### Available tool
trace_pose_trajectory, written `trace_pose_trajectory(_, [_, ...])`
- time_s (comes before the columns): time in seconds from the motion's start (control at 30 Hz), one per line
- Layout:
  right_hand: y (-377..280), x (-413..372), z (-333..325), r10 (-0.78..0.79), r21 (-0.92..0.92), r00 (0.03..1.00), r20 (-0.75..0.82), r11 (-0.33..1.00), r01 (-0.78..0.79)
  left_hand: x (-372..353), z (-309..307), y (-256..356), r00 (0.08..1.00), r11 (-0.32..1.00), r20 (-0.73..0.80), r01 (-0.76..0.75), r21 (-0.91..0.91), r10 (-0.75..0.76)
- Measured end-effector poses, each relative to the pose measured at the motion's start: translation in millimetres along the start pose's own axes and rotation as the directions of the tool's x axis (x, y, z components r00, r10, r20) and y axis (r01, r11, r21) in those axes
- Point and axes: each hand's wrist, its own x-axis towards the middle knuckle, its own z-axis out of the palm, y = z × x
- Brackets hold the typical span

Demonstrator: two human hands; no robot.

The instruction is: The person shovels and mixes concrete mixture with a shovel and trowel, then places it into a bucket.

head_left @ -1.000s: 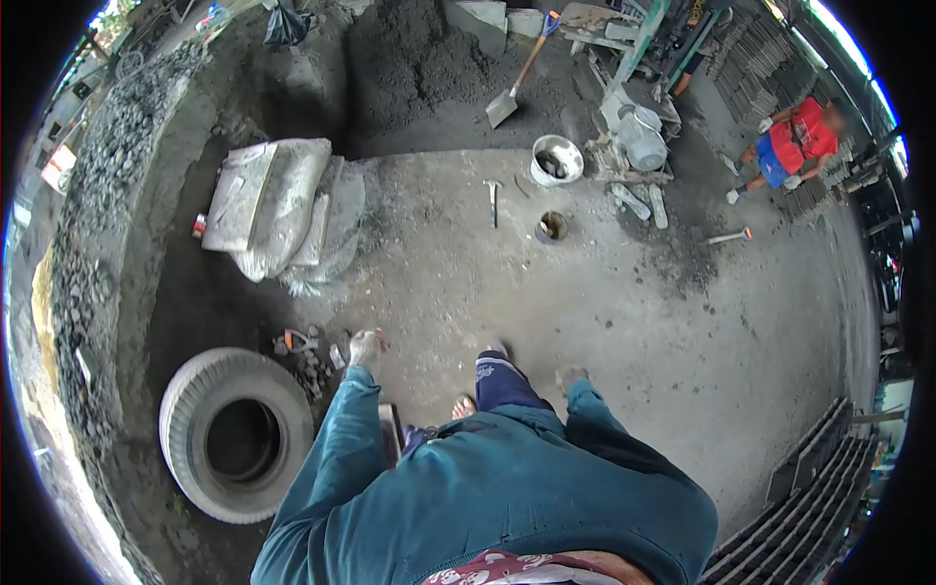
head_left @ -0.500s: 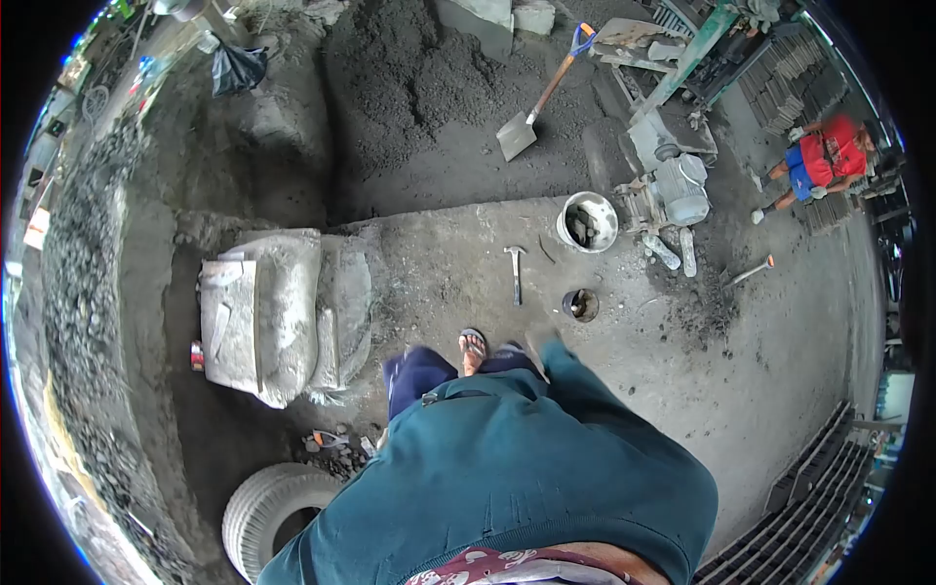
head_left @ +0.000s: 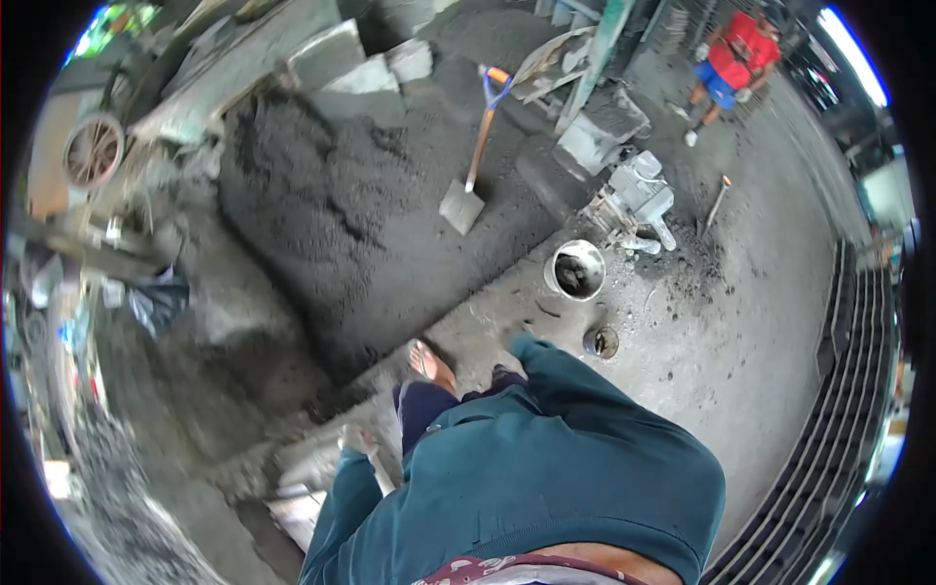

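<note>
My right hand (head_left: 515,337) reaches out low past the teal cuff, smeared and mostly hidden by the sleeve. A short curved dark rod (head_left: 548,309) lies just beyond it, and a small dark pail (head_left: 602,341) with lumps inside stands to its right. The hammer does not show; the right forearm covers that stretch of floor. My left hand (head_left: 357,440), greyish with dust or a glove, hangs beside my left leg, above a pale cement-crusted object (head_left: 300,507). Its fingers are blurred. My sandalled foot (head_left: 430,364) is at the edge of the concrete ledge.
A white bucket (head_left: 575,271) holding dark lumps stands ahead right, near a grey motor (head_left: 639,190). A shovel (head_left: 480,146) rests in the dark sand pit (head_left: 322,195). At the far right is a person in red (head_left: 741,49). Metal bars (head_left: 814,448) line the right side.
My view has turned and my body has shifted toward the sand pit. My left hand has come into sight. My right arm reaches forward where the hammer lay, and the hammer no longer shows.
</note>
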Motion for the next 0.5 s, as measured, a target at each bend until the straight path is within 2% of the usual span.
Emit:
trace_pose_trajectory(0.03, [10.0, -32.6, -30.1, 0.052, 0.275, 0.98, 0.191, 0.956, -0.104, 35.8, 6.1, 54.9, 0.986, 0.997, 0.15, -0.08, 0.012, 0.077])
trace_pose_trajectory(0.07, [26.6, -46.3, 28.4, -0.056, 0.198, 0.954, 0.294, 0.98, -0.004, 29.4, 28.9, 104.1, 0.94, 0.968, 0.239, -0.25, -0.006, 0.245])
trace_pose_trajectory(0.1, [19.2, -55.3, 73.4, 0.354, 0.378, 0.838, 0.416, 0.77, -0.513, -43.1, 65.1, 154.2, 0.945, 0.949, 0.225, -0.276, 0.152, 0.239])
trace_pose_trajectory(0.13, [23.4, -72.6, 99.7, 0.445, 0.493, 0.713, 0.541, 0.519, -0.698, -52.9, 97.0, 201.7, 0.927, 0.907, 0.237, -0.345, 0.242, 0.289])
trace_pose_trajectory(0.2, [34.8, -126.3, 50.4, 0.443, 0.508, 0.684, 0.579, 0.46, -0.728, -63.4, 165.1, 279.9, 0.905, 0.841, 0.254, -0.414, 0.347, 0.341])
trace_pose_trajectory(0.23, [31.8, -140.3, 33.0, 0.447, 0.454, 0.673, 0.589, 0.505, -0.734, -66.2, 199.7, 310.3, 0.891, 0.826, 0.284, -0.441, 0.35, 0.356])
trace_pose_trajectory(0.27, [28.5, -148.9, 20.7, 0.451, 0.396, 0.662, 0.598, 0.552, -0.734, -64.8, 235.8, 338.9, 0.893, 0.781, 0.309, -0.439, 0.444, 0.326])
trace_pose_trajectory(0.3, [23.3, -153.4, 10.0, 0.42, 0.37, 0.66, 0.622, 0.585, -0.722, -70.8, 273.3, 362.3, 0.884, 0.802, 0.415, -0.404, 0.44, 0.217])
trace_pose_trajectory(0.33, [17.1, -150.0, 2.4, 0.391, 0.346, 0.659, 0.642, 0.62, -0.704, -75.4, 312.9, 377.4, 0.851, 0.774, 0.48, -0.446, 0.449, 0.212])
trace_pose_trajectory(0.4, [-1.8, -123.7, 71.3, 0.411, 0.466, 0.62, 0.669, 0.418, -0.78, -91.6, 400.4, 388.1, 0.74, 0.625, 0.631, -0.61, 0.487, 0.232])
trace_pose_trajectory(0.43, [-4.2, -100.1, 55.4, 0.365, 0.483, 0.407, 0.837, -0.144, -0.864, -98.8, 444.6, 391.1, 0.668, 0.496, 0.708, -0.706, 0.506, 0.228])
trace_pose_trajectory(0.47, [-8.3, -75.7, 48.6, 0.174, 0.303, 0.252, 0.952, -0.653, -0.694, -104.6, 491.1, 390.9, 0.552, 0.203, 0.806, -0.832, 0.517, 0.213])
trace_pose_trajectory(0.5, [-17.3, -47.9, 72.3, 0.209, 0.377, 0.314, 0.926, -0.564, -0.735, -111.2, 541.0, 389.7, 0.352, -0.508, 0.929, -0.783, 0.36, 0.117])
